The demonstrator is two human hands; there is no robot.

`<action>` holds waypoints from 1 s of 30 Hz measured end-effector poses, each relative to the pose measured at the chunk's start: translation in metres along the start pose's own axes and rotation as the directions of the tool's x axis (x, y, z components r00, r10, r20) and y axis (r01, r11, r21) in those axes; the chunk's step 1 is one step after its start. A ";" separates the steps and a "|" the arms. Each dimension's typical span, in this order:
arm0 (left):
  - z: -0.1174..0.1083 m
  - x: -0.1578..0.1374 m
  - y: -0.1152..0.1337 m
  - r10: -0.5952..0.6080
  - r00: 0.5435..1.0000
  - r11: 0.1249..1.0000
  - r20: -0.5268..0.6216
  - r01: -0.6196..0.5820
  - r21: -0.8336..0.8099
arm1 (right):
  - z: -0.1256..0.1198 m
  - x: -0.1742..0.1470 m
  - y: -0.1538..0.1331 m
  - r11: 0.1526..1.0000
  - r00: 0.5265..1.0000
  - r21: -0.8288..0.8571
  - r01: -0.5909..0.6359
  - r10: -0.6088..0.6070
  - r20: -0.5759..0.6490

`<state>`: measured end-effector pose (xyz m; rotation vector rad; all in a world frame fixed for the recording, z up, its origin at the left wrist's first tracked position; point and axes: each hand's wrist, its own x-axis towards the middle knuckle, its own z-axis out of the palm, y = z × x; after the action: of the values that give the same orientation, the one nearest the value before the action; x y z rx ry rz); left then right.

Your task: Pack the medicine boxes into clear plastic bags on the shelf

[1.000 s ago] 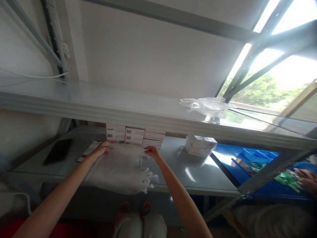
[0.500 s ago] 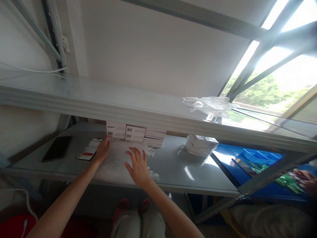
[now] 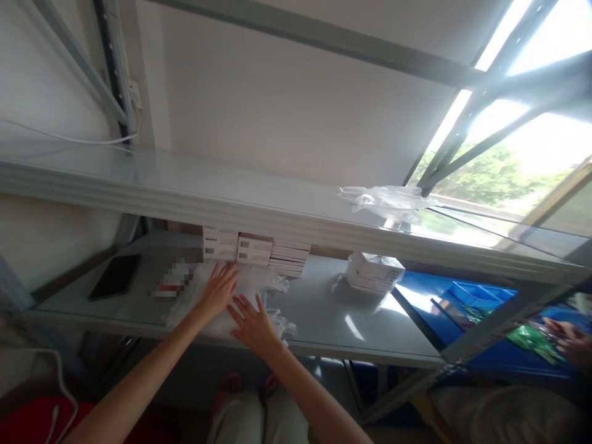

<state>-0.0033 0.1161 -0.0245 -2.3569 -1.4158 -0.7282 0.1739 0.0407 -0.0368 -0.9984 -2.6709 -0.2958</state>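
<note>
A clear plastic bag lies spread on the grey lower shelf, its crumpled end to the right. My left hand rests flat on the bag's upper part, fingers stretched out and holding nothing. Beside it, my right hand lies over the bag's right half with its fingers spread. Right behind the bag stand white boxes with printed labels, and a stack of thin white boxes adjoins them.
A dark phone and a blurred flat item lie at the left. Farther right sits a plastic-wrapped stack of boxes. Crumpled plastic lies on the upper shelf. Another person's hand is near green packets at a blue table.
My left hand has moved right from the bag's far left corner onto its middle. My right hand has shifted slightly down, and the two hands are now close together.
</note>
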 end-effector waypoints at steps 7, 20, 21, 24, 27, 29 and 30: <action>0.050 -0.020 -0.006 -0.211 0.931 0.958 0.299 0.257 -0.125 | -0.024 0.010 -0.012 0.977 0.969 0.115 -0.179 0.196 -0.149; 0.047 -0.027 -0.010 -0.525 0.851 0.837 -0.018 0.521 0.170 | 0.066 0.076 0.025 0.756 0.769 0.260 -0.601 0.636 -0.071; 0.047 -0.027 -0.011 -0.556 0.831 0.818 -0.018 0.551 0.167 | 0.069 0.073 0.028 0.760 0.768 0.246 -0.601 0.635 -0.085; 0.046 -0.028 -0.011 -0.614 0.789 0.779 -0.013 0.609 0.150 | 0.072 0.069 0.033 0.758 0.758 0.210 -0.617 0.645 -0.101; 0.044 -0.026 -0.010 -0.664 0.744 0.730 -0.076 0.666 0.152 | 0.071 0.069 0.035 0.741 0.740 0.198 -0.642 0.666 -0.095; 0.040 -0.027 -0.008 -0.706 0.698 0.682 -0.119 0.716 0.149 | 0.071 0.069 0.035 0.739 0.739 0.195 -0.644 0.668 -0.091; 0.038 -0.027 -0.007 -0.724 0.677 0.662 -0.130 0.736 0.140 | 0.071 0.069 0.035 0.739 0.738 0.193 -0.646 0.669 -0.089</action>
<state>-0.0102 0.1184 -0.0709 -1.5398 -2.3189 -0.7910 0.1340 0.1286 -0.0779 -1.7034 -1.9851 -0.0102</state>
